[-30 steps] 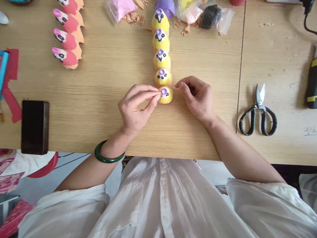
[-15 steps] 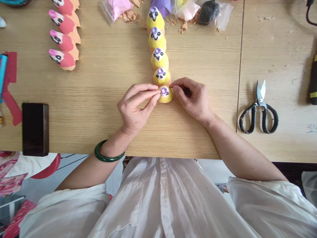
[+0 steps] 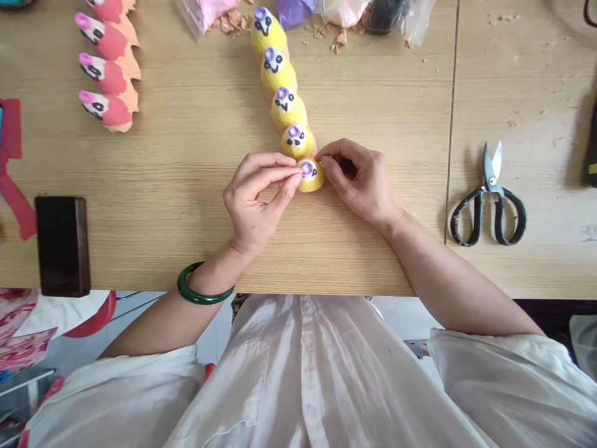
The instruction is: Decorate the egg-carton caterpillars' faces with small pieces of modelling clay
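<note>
A row of several yellow egg-carton cones [image 3: 284, 99] with purple tips and painted black faces runs up the middle of the wooden table [image 3: 196, 186]. Both hands meet at the nearest yellow cone [image 3: 311, 175]. My left hand [image 3: 258, 199] pinches its left side with thumb and fingers pressed together. My right hand [image 3: 358, 180] has its fingers curled, with the fingertips against the cone's right side. A green bangle [image 3: 203, 287] sits on my left wrist.
A row of red painted cones [image 3: 105, 62] lies at the far left. A black phone [image 3: 62, 246] rests near the front left edge. Black-handled scissors [image 3: 489, 205] lie at the right. Bags of coloured clay [image 3: 373, 12] and paper scraps sit at the back.
My right hand has closed in from beside the nearest cone until its fingertips touch it. The view has shifted, so the cone row now slants to the upper left.
</note>
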Demonstrator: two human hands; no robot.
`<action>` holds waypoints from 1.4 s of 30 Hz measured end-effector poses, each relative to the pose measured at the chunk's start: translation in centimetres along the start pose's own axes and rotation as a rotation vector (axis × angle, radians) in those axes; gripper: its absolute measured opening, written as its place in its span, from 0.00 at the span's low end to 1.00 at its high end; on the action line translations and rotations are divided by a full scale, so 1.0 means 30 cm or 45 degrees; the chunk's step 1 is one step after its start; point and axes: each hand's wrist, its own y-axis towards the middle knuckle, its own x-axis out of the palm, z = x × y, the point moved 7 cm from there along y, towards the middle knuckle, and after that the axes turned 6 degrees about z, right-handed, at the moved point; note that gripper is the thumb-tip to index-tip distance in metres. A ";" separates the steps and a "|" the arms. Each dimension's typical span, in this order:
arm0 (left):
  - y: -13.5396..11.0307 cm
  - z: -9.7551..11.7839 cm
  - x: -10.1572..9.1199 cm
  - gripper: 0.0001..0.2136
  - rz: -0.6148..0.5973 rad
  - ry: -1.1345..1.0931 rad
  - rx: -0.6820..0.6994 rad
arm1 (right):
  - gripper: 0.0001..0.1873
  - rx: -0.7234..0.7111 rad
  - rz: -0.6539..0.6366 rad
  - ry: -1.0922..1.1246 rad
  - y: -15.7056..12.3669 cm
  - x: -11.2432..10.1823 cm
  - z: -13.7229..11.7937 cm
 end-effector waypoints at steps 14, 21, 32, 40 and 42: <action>-0.016 0.000 -0.004 0.05 0.055 -0.014 0.141 | 0.13 0.045 -0.024 -0.017 0.003 0.004 0.003; -0.023 -0.014 0.005 0.15 0.038 0.142 -0.073 | 0.11 0.084 -0.021 -0.018 0.002 0.004 0.009; -0.021 -0.018 0.012 0.10 0.100 -0.076 -0.062 | 0.08 0.059 -0.033 -0.007 0.002 0.001 -0.011; -0.022 -0.038 0.011 0.16 0.065 -0.023 -0.166 | 0.07 0.069 -0.028 -0.021 0.002 0.002 -0.009; -0.023 -0.038 0.014 0.16 0.040 -0.009 -0.202 | 0.07 0.062 -0.027 -0.021 0.002 0.001 -0.008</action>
